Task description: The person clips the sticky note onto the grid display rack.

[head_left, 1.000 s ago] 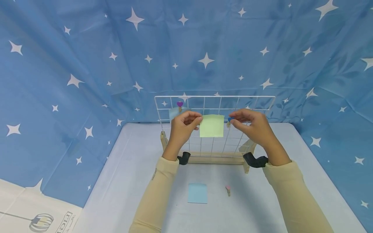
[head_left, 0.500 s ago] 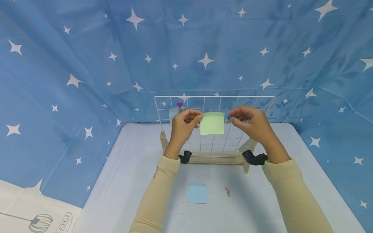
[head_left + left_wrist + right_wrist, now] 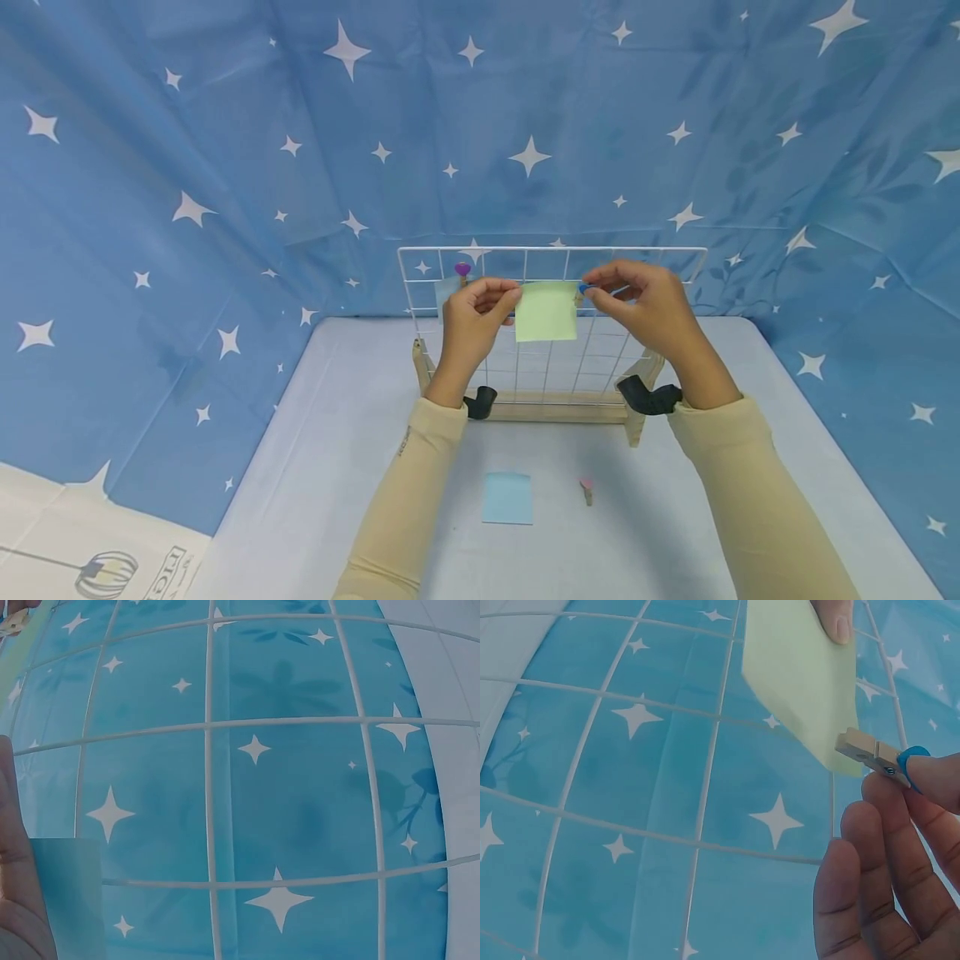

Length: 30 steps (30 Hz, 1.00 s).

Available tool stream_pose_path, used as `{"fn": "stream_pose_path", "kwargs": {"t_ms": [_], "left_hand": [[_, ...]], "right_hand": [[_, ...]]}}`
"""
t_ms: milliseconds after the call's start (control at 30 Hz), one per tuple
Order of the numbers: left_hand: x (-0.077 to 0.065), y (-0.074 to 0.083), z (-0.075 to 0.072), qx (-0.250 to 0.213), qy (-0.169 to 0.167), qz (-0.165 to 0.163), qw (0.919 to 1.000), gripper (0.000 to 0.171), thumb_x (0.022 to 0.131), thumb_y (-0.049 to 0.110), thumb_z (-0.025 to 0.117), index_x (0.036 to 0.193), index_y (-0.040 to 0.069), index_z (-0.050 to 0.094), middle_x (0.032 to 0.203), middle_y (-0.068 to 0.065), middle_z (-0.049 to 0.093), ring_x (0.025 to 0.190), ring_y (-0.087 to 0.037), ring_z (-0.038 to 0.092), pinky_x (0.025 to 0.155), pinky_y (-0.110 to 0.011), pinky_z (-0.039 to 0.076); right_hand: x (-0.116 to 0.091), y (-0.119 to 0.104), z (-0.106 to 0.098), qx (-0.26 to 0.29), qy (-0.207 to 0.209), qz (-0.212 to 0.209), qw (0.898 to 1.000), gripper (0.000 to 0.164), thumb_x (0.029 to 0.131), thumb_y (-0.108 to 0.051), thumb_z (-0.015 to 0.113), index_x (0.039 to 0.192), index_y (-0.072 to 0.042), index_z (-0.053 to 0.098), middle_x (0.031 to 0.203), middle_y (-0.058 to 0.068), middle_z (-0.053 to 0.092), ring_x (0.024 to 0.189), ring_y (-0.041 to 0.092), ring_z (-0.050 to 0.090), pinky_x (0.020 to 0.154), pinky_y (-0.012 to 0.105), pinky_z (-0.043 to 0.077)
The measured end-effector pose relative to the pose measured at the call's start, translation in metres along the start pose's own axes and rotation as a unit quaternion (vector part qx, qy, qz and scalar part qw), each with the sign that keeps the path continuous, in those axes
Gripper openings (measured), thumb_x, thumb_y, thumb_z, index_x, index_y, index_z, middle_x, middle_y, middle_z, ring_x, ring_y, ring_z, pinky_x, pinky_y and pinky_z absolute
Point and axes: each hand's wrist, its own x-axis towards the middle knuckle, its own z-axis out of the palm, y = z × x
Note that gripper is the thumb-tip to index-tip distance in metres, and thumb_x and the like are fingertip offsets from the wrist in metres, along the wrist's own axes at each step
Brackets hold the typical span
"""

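A light green sticky note is pinched at its left edge by my left hand, held up in front of the white wire grid. My right hand pinches a small wooden clothespin with a blue top. In the right wrist view the clothespin's tip is at the note's corner; whether it grips the paper I cannot tell. Behind my left hand a blue sticky note hangs on the grid under a clothespin with a purple heart. In the left wrist view, part of that blue note shows beside my hand.
The grid stands on a wooden base at the back of the white table. On the tabletop lie a blue sticky note pad and a clothespin with a pink top. A blue star-patterned cloth hangs behind.
Both the green note and my right hand have risen a little. The clothespin in my right hand has moved left, up to the note's upper right corner.
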Motion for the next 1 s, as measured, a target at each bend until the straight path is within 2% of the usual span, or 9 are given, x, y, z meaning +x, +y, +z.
{"fn": "stream_pose_path", "kwargs": {"t_ms": [367, 733, 833, 1000], "left_hand": [[0.002, -0.002, 0.0, 0.015, 0.008, 0.0, 0.9999, 0.019, 0.104, 0.016, 0.076, 0.113, -0.001, 0.079, 0.1, -0.015, 0.078, 0.085, -0.02, 0.075, 0.072, -0.032, 0.066], [0.003, -0.001, 0.004, 0.015, 0.025, 0.012, 0.9995, 0.018, 0.105, 0.015, 0.075, 0.113, 0.0, 0.079, 0.102, -0.015, 0.079, 0.086, -0.023, 0.076, 0.07, -0.031, 0.066], [0.003, -0.002, 0.006, 0.018, 0.032, 0.018, 0.9991, 0.018, 0.104, 0.014, 0.075, 0.112, -0.001, 0.079, 0.102, -0.015, 0.079, 0.087, -0.025, 0.076, 0.071, -0.031, 0.066], [0.003, -0.001, 0.008, 0.031, 0.051, 0.029, 0.9978, 0.017, 0.104, 0.013, 0.076, 0.11, -0.002, 0.079, 0.101, -0.017, 0.079, 0.088, -0.028, 0.077, 0.074, -0.029, 0.066]], "right_hand": [[0.007, -0.004, 0.004, 0.012, 0.016, -0.005, 1.0, 0.01, 0.099, -0.001, 0.076, 0.108, 0.0, 0.081, 0.105, 0.016, 0.079, 0.089, -0.003, 0.062, 0.075, 0.007, 0.052], [0.015, -0.006, 0.013, 0.021, 0.081, -0.051, 0.995, 0.011, 0.094, 0.01, 0.074, 0.101, 0.005, 0.081, 0.096, 0.021, 0.079, 0.078, -0.012, 0.058, 0.066, 0.007, 0.049], [0.018, -0.007, 0.017, 0.015, 0.104, -0.069, 0.992, 0.012, 0.093, 0.012, 0.074, 0.1, 0.006, 0.082, 0.094, 0.021, 0.079, 0.074, -0.002, 0.064, 0.065, 0.006, 0.048], [0.023, -0.013, 0.026, -0.013, 0.107, -0.081, 0.991, 0.01, 0.094, 0.009, 0.076, 0.101, 0.005, 0.083, 0.094, 0.021, 0.08, 0.081, 0.031, 0.075, 0.069, 0.005, 0.048]]}}
